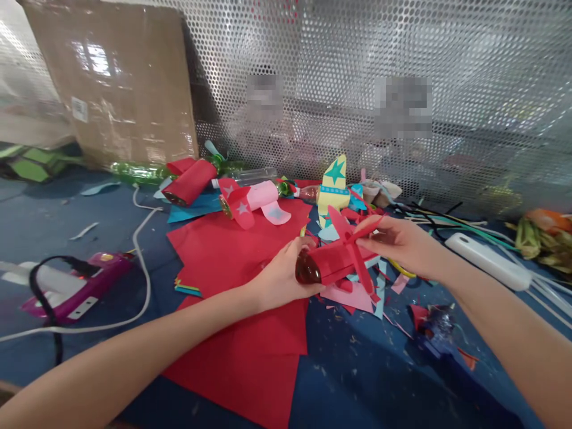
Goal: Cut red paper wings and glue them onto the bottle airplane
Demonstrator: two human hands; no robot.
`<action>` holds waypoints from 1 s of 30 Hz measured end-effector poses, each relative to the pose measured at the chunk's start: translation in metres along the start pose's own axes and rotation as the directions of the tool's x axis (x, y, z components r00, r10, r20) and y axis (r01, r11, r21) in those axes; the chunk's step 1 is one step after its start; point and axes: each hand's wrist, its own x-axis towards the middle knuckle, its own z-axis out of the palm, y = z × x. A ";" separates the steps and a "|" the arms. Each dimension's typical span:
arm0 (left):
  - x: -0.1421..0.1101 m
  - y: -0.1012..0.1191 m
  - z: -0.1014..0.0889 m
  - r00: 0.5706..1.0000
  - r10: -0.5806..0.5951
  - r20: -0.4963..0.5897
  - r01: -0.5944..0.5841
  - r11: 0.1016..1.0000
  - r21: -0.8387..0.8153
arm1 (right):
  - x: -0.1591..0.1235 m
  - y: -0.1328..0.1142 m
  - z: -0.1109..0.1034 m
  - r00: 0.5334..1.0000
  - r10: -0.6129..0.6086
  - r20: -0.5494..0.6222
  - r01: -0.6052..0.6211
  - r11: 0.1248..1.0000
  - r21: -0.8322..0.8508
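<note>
The left hand (282, 275) closes its grip around a red-paper-wrapped, brown-ended cylinder (331, 262); the right hand (399, 243) pinches its red, cross-shaped paper blades (350, 239).

Part of my left hand (279, 277) disappears behind a red-wrapped bottle (330, 265), its other end obscured past the red paper blades (351, 239) pinched by my right hand (400, 247); both forearms run out of frame. Toward the blue table's (353, 381) near right corner, a glue gun (440, 341) blurs darkly. Beyond the far edge, figures behind perforated metal (330, 53) are indistinct; the cardboard's (134, 101) label (80, 109) is illegibly small.
</note>
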 end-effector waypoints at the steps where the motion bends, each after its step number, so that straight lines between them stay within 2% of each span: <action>1: 0.001 0.000 -0.001 1.000 0.019 0.003 -0.019 1.000 -0.003 | -0.001 -0.002 0.002 1.000 -0.006 -0.001 0.006 0.999 -0.032; 8: 0.003 -0.003 -0.007 0.998 0.061 0.022 -0.063 0.992 0.106 | -0.007 -0.011 0.022 0.986 -0.168 -0.017 0.159 0.955 -0.251; 13: 0.005 -0.008 -0.009 0.996 0.089 0.028 -0.093 0.984 0.151 | -0.007 -0.007 0.030 0.973 -0.229 -0.001 0.215 0.914 -0.343; 19: 0.005 -0.007 -0.007 0.998 0.059 0.000 -0.059 0.987 0.147 | -0.003 -0.002 0.035 0.968 -0.249 -0.025 0.221 0.898 -0.381; 30: 0.004 -0.004 -0.005 0.998 0.060 -0.010 -0.058 0.991 0.118 | -0.002 -0.002 0.038 0.976 -0.217 0.010 0.201 0.886 -0.418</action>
